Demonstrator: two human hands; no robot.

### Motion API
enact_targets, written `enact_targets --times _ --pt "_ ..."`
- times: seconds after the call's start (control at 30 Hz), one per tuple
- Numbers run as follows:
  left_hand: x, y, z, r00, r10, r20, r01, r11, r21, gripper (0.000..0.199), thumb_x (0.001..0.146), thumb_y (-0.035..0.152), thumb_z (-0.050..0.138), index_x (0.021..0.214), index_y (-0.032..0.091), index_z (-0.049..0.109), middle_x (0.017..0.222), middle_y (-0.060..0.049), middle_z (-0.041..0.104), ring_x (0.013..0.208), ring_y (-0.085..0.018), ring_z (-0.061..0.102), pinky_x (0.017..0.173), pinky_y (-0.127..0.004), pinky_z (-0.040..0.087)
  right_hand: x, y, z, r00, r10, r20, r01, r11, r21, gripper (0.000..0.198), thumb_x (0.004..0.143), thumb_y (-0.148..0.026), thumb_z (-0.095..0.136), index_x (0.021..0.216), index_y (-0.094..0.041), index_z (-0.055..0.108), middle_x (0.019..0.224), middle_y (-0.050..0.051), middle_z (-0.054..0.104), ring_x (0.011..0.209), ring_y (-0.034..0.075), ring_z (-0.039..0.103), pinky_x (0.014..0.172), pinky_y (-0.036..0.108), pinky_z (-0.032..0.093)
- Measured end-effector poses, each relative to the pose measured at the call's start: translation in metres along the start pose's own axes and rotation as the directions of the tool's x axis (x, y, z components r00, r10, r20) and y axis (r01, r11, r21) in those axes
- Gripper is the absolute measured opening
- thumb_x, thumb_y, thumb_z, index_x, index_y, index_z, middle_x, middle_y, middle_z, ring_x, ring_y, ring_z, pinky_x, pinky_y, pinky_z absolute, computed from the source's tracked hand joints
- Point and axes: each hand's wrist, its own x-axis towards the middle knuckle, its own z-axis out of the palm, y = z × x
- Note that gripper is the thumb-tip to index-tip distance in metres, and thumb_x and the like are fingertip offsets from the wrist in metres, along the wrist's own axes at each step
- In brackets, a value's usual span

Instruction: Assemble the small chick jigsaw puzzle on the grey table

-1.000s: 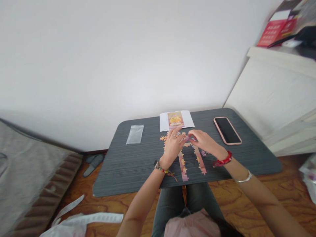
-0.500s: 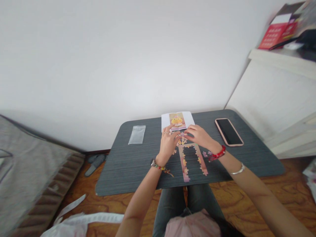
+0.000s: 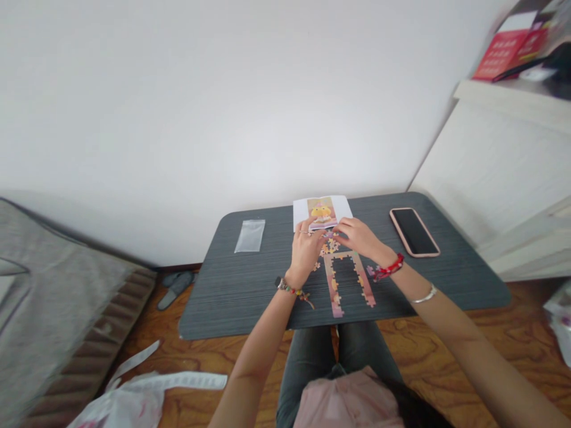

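Note:
My left hand (image 3: 306,245) is over the small pile of jigsaw pieces (image 3: 331,245), its thumb and fingers bent together at a puzzle piece near the top of the pile. Facing it, my right hand (image 3: 358,236) pinches at a piece too, its fingertips almost meeting the left ones. The fingers partly hide these pieces. Just below lies a joined puzzle border (image 3: 332,289), with a top side and two long sides, open at the bottom. Behind the hands rests a folded reference sheet (image 3: 342,208) printed with a yellow figure.
A clear plastic bag (image 3: 250,236) lies on the dark table (image 3: 232,291) to the left. On the right is a phone (image 3: 416,232) in a pink case. A few loose pieces (image 3: 371,271) sit beside my right wrist. The white wall (image 3: 285,107) rises behind the table.
The camera view has shifted slightly, so the table sits a little higher. Both hands stay over the pile, with small finger movements and the fingertips a bit nearer the sheet.

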Motion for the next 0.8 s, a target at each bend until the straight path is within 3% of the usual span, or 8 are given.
enact_targets --times 0.53,0.8 --pt "0.002 0.005 -0.007 1.000 0.010 0.011 -0.011 1.000 0.010 0.008 0.079 0.025 0.060 0.085 0.021 0.064 0.118 -0.009 0.051 0.107 -0.023 0.048 0.090 -0.042 0.043 -0.001 -0.005 -0.006 1.000 0.018 -0.005 -0.018 1.000 0.018 0.020 0.085 -0.032 0.052 0.083 -0.015 0.063 0.082 0.007 0.060 0.078 0.018 0.056 0.071 0.029 0.041" --pt "-0.032 0.030 -0.029 0.996 -0.031 0.085 0.034 0.999 -0.034 0.010 0.081 0.024 0.057 0.088 0.022 0.064 0.120 -0.008 0.049 0.110 -0.023 0.046 0.092 -0.042 0.042 -0.032 -0.035 -0.018 0.998 -0.012 0.057 0.011 1.000 0.021 0.020 0.086 -0.030 0.050 0.082 -0.015 0.063 0.079 0.007 0.060 0.077 0.018 0.055 0.069 0.030 0.039"
